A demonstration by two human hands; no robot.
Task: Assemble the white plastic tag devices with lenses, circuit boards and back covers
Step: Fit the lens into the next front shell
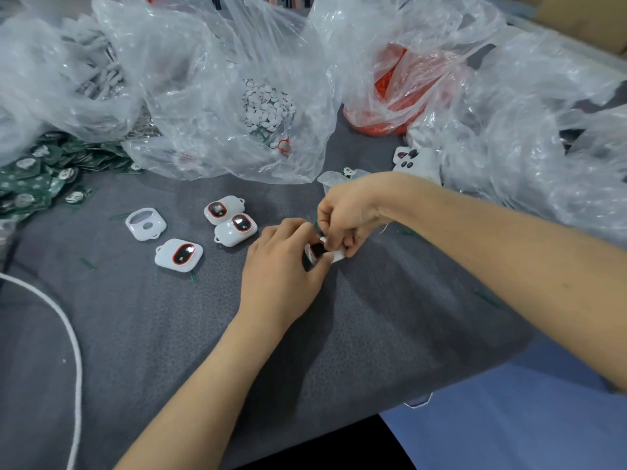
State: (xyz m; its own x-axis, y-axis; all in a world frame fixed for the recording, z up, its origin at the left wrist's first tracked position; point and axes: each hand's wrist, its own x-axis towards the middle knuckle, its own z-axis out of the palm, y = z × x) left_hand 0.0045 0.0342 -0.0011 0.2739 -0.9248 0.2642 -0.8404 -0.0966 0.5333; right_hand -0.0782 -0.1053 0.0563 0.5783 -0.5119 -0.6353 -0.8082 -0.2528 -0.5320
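Both hands meet over the grey pebbled cloth (pixel 169 334). The left hand (pixel 281 262) and right hand (pixel 349 218) curl tightly round one rounded white tag (pixel 334 256), its glossy dark lens (pixel 317 249) peeking out between them. Left of the left hand lie three lensed tags (pixel 178 255) with red-ringed lenses and one empty shell (pixel 146 223). Crinkled clear bags (pixel 210 79) sit beyond.

Tabletop (pixel 169 334) cover: grey cloth, matt, pebbly texture. Bags (pixel 210 96): thin clear plastic film, crinkled, catching glare. Tag shells (pixel 146 223): white plastic, smooth, soft sheen. Lenses (pixel 183 254): dark, glossy, red-rimmed. Circuit boards (pixel 27 178): green, dull finish, shiny silvery metal discs on top. Cord (pixel 73 337): white, matt. Blue fabric (pixel 509 418): smooth, matt.
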